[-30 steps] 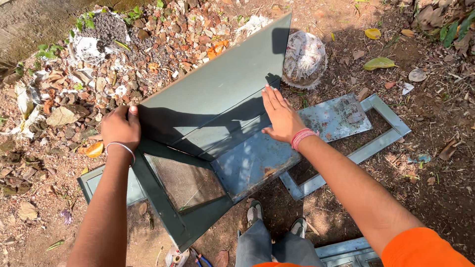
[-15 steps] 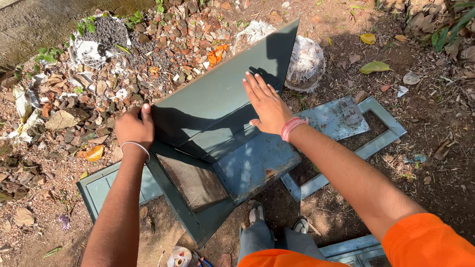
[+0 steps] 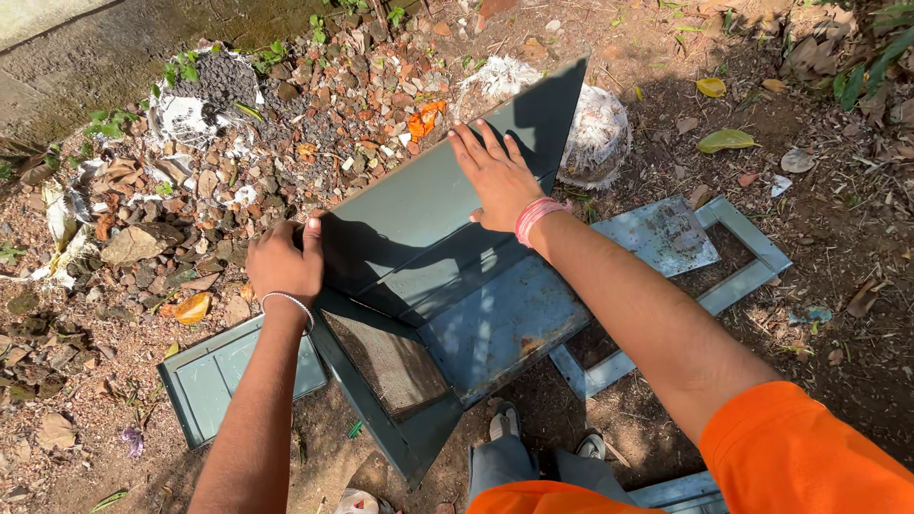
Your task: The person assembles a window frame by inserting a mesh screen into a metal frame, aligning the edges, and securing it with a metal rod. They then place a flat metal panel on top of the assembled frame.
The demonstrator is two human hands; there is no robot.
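A grey-green metal panel [image 3: 419, 205] stands tilted up from a hinged metal cabinet box [image 3: 419, 438] lying on the dirt. My left hand [image 3: 283, 259] grips the panel's left edge, thumb over the rim. Flat on the panel's upper face lies my right hand [image 3: 495, 176], fingers spread, a pink band on the wrist. Below the panel a blue worn inner plate [image 3: 505, 324] and a mesh-like brown insert [image 3: 386, 362] show inside the box.
A flat grey-green lid [image 3: 214, 381] lies at the left. A blue metal frame [image 3: 733, 276] with a dirty plate [image 3: 662, 233] lies at the right. Rubble and dry leaves [image 3: 190, 190] fill the left; a white torn sack [image 3: 600, 128] sits behind the panel. My feet [image 3: 543, 443] are below.
The panel has been swung further up and away. My right hand has slid higher up its face, and my left hand has moved up along the left edge.
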